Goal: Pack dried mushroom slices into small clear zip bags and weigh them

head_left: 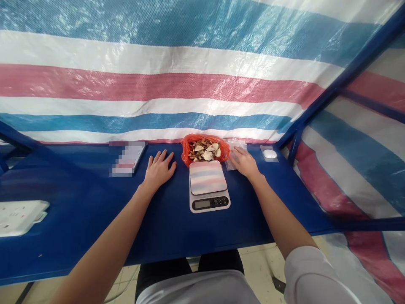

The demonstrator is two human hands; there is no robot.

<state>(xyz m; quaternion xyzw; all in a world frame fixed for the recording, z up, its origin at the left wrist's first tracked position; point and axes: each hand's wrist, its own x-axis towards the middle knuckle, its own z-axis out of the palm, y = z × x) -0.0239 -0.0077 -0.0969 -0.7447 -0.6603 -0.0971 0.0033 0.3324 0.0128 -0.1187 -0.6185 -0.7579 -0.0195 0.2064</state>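
Note:
My left hand (160,168) lies flat on the blue table, fingers spread, holding nothing. It rests between a box-like item (134,158), partly blurred out, and an orange-red plastic bag (186,154). The bag stands open and holds dried, pale brown-edged slices (207,150). In front of it sits a digital kitchen scale (209,179) with a shiny square plate and a blank-looking display. My right hand (243,161) rests palm down with fingers stretched out on clear plastic bags (232,164), right of the orange-red bag.
A small white round object (270,154) in a clear packet lies at the right. At the far left is a white power strip (22,217). Striped plastic sheeting (164,86) hangs behind the blue table (177,236), and a blue metal frame (316,103) slants up on the right.

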